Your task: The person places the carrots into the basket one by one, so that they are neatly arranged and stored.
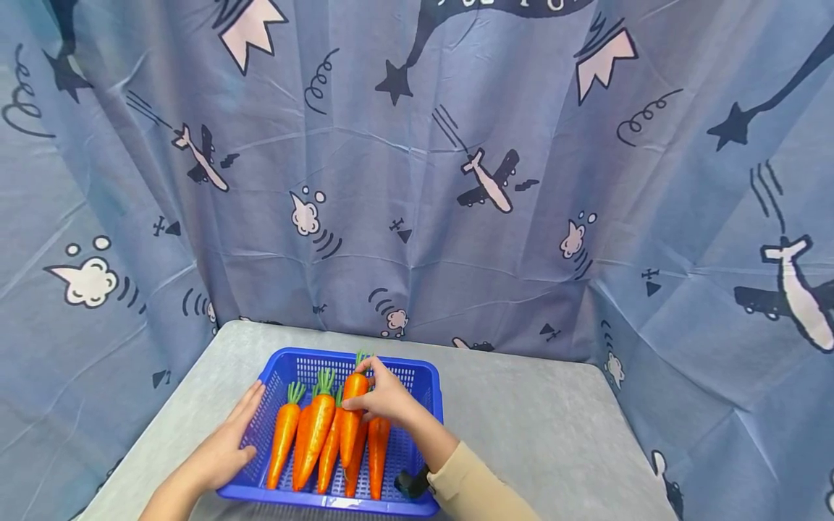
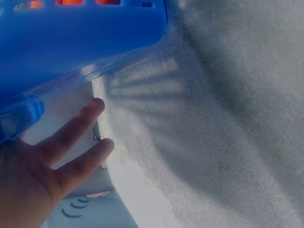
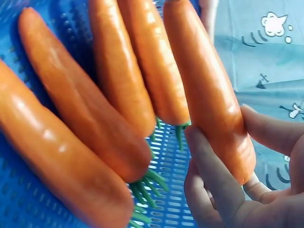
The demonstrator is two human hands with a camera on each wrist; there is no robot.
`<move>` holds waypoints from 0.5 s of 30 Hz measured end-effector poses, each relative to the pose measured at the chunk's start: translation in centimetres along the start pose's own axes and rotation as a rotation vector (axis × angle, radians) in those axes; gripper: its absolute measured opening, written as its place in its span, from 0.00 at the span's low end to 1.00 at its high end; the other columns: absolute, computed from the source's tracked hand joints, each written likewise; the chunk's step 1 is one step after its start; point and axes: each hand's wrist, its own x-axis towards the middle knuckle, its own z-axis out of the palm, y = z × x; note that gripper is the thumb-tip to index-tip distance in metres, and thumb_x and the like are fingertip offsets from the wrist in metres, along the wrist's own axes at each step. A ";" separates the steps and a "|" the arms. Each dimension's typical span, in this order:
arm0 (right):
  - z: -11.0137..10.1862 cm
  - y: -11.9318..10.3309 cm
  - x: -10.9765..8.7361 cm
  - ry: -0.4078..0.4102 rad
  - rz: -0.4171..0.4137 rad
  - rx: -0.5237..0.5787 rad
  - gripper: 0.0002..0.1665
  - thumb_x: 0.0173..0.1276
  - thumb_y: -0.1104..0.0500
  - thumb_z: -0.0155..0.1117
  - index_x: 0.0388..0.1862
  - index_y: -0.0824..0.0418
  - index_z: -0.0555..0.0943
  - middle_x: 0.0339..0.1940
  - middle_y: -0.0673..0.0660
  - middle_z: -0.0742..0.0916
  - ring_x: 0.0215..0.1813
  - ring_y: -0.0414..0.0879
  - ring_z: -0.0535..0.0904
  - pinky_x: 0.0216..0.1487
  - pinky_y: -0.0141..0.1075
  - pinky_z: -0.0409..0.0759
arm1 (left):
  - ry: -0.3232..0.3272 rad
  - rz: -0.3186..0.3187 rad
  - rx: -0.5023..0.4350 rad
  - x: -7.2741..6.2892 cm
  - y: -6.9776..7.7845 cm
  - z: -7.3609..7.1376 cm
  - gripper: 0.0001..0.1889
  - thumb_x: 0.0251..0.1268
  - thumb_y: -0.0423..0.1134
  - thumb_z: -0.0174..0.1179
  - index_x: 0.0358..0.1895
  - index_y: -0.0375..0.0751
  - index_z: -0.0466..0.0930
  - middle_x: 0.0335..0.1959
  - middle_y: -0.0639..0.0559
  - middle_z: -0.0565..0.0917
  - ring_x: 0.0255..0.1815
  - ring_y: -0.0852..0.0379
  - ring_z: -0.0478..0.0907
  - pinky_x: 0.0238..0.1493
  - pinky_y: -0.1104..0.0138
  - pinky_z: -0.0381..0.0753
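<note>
A blue plastic basket (image 1: 293, 501) holds several orange carrots (image 1: 283, 441) with green stem tops. My right hand (image 1: 384, 396) pinches one carrot (image 1: 348, 434) near its stem end, thumb on one side and fingers on the other. In the right wrist view this carrot (image 3: 209, 95) is tilted, its narrow end away from the palm, above the others (image 3: 61, 152). At the basket's left side is my left hand (image 1: 224, 445), its fingers extended along the rim. The left wrist view shows two straight fingers (image 2: 78, 164) beside the blue wall (image 2: 80, 33).
The basket stands on a pale grey table (image 1: 521, 427). A blue curtain (image 1: 417, 181) with printed planes and stars hangs behind and along both sides. A black device (image 1: 410, 483) is on my right wrist, over the basket's front right corner.
</note>
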 end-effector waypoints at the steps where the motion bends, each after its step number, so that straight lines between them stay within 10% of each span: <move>1: 0.2 0.2 0.1 -0.003 0.006 -0.007 0.33 0.56 0.66 0.78 0.55 0.54 0.69 0.41 0.61 0.80 0.34 0.51 0.84 0.36 0.53 0.89 | 0.002 0.002 0.001 0.0 0.0 0.0 0.50 0.51 0.22 0.59 0.81 0.34 0.48 0.82 0.33 0.47 0.78 0.25 0.51 0.71 0.33 0.56; 15: 1.6 0.9 0.3 -0.030 0.067 -0.154 0.32 0.54 0.70 0.76 0.53 0.55 0.70 0.42 0.60 0.80 0.32 0.51 0.82 0.30 0.49 0.88 | -0.002 -0.006 0.017 0.1 0.1 0.0 0.50 0.50 0.23 0.60 0.81 0.35 0.48 0.82 0.34 0.46 0.79 0.26 0.50 0.71 0.34 0.55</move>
